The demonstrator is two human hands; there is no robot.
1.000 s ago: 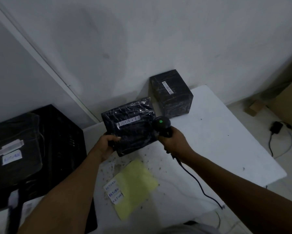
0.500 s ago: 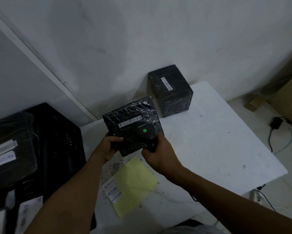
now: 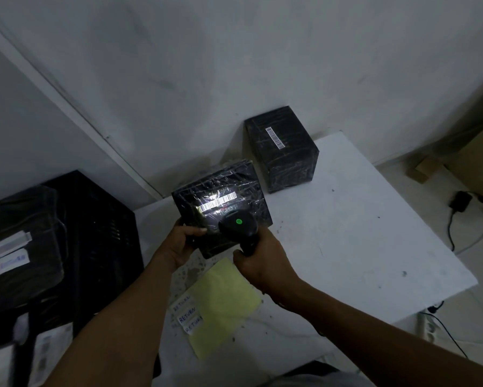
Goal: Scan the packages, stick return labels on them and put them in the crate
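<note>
**Scanner light on the held package's barcode**

The left grip (image 3: 183, 243) curls around the near-left corner of a black film-wrapped package (image 3: 223, 202), holding it tilted above the white worktop (image 3: 360, 247). The right grip (image 3: 258, 263) is wrapped around the handle of a black handheld scanner (image 3: 238, 223), just right of the left grip and against the package's near face; a green dot glows on the scanner's head. A bright white patch of light falls on the package's barcode strip (image 3: 218, 202), just beyond both grips.

Beyond the right grip, a second black package (image 3: 283, 152) stands on the worktop against the wall, with its own barcode on top. Below the grips lies a yellow sheet (image 3: 226, 305) with white labels (image 3: 188, 317) handwritten "RETURN" along its left edge. Well left of the left grip sits the black crate (image 3: 100, 247) (a dark wrapped package (image 3: 16, 247) with a white label lies by it; whether inside or on top, I cannot tell).
</note>
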